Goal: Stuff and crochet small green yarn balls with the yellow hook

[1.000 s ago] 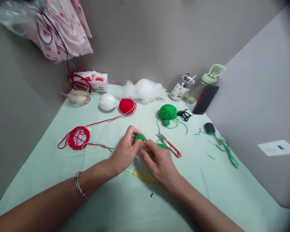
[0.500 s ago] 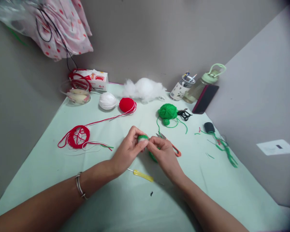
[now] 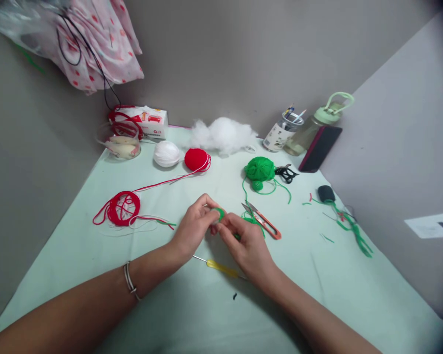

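Over the middle of the table, my left hand (image 3: 195, 223) is closed around a small green and white piece of yarn work (image 3: 220, 214), mostly covered by the fingers. My right hand (image 3: 245, 241) pinches at its right side, thumb and forefinger together; what lies between those fingertips is too small to make out. Green yarn (image 3: 249, 221) runs from behind the right hand up to a green yarn ball (image 3: 260, 169). Just beyond that hand lies a pair of orange-handled thread snips (image 3: 268, 223). Below both hands rests a crochet hook with a yellow handle (image 3: 221, 268).
To the left lie a red yarn coil (image 3: 123, 209), a red ball (image 3: 197, 160) and a white ball (image 3: 166, 154). White stuffing (image 3: 225, 135), a pen holder (image 3: 280, 132), a bottle (image 3: 313, 128) and a phone (image 3: 320, 149) stand behind. Black scissors (image 3: 287, 172) and green scraps (image 3: 354, 233) are at right.
The right hand has shifted slightly down, and the yarn piece has turned in the left hand so less white shows. More of the snips is visible. The whole view has shifted slightly.
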{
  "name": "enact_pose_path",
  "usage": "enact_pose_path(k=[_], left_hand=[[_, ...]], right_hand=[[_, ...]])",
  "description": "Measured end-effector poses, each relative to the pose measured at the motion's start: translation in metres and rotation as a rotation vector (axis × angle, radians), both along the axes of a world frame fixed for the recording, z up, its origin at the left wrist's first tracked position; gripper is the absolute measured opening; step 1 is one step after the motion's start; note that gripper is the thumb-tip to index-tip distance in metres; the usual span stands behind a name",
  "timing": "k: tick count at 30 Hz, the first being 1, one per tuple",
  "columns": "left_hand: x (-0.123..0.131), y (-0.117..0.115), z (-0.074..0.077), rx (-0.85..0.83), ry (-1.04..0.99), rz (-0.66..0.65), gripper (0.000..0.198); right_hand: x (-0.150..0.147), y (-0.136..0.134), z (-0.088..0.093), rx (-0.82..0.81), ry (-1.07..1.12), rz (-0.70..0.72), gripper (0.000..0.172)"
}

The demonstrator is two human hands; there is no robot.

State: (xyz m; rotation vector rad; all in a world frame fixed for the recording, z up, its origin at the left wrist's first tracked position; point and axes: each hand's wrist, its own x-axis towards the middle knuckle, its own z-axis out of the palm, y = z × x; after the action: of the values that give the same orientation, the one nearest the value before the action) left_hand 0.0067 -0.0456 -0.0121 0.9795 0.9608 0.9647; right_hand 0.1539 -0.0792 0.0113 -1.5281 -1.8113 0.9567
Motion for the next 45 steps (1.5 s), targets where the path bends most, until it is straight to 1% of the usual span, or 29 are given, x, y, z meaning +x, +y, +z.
enact_pose_path(k=[2,5,8,10,12,14,17,19,22,24,27,30,33,36,41,43,45], left_hand=[[0.002,-0.001,0.001,-0.025,-0.037,0.013,0.011],[0.001,-0.004,0.006,-0.034,-0.075,0.019,0.014],[-0.001,-0.004,0.009,-0.026,-0.138,-0.033,0.017],[-0.003,-0.002,0.009,-0.014,-0.167,-0.078,0.018],[-0.004,0.0,0.007,0.011,-0.149,-0.102,0.018],[-0.004,0.002,0.004,0.047,-0.105,-0.101,0.02],[-0.005,0.005,0.003,0.085,-0.048,-0.073,0.021],[-0.004,0.005,0.004,0.104,-0.007,-0.049,0.021],[-0.004,0.003,0.007,0.133,0.039,-0.032,0.018],[-0.003,0.001,0.008,0.16,0.054,-0.028,0.016],[-0.003,-0.002,0.009,0.191,0.057,-0.027,0.013],[-0.003,-0.004,0.007,0.204,0.039,-0.041,0.014],[-0.004,-0.004,0.006,0.183,0.023,-0.062,0.019],[-0.005,-0.002,0.007,0.154,0.034,-0.058,0.018],[-0.005,0.0,0.009,0.14,0.047,0.015,0.015],[-0.004,0.0,0.007,0.11,0.042,0.037,0.013],[-0.002,0.0,0.006,0.067,0.021,0.051,0.01]], right_hand=[[0.001,0.004,-0.002,-0.048,0.015,-0.06,0.029],[0.004,0.011,-0.002,-0.075,0.089,-0.099,0.031],[0.008,0.016,0.001,-0.112,0.178,-0.121,0.032],[0.011,0.019,0.003,-0.14,0.216,-0.135,0.034],[0.014,0.02,0.005,-0.151,0.232,-0.136,0.035],[0.014,0.019,0.007,-0.155,0.217,-0.106,0.035],[0.011,0.012,0.01,-0.165,0.176,-0.026,0.028],[0.008,0.008,0.011,-0.141,0.164,0.009,0.024],[0.007,0.006,0.009,-0.122,0.206,-0.001,0.033],[0.008,0.009,0.005,-0.169,0.266,-0.037,0.041],[0.01,0.015,-0.001,-0.229,0.318,-0.079,0.045],[0.01,0.019,-0.002,-0.194,0.258,-0.104,0.043],[0.011,0.019,0.001,-0.116,0.121,-0.116,0.04],[0.012,0.014,0.004,-0.051,0.011,-0.053,0.039],[0.005,0.0,0.008,0.063,-0.064,0.074,0.025],[0.001,-0.002,0.006,0.085,-0.073,0.091,0.021],[-0.001,-0.001,0.002,0.073,-0.069,0.053,0.019]])
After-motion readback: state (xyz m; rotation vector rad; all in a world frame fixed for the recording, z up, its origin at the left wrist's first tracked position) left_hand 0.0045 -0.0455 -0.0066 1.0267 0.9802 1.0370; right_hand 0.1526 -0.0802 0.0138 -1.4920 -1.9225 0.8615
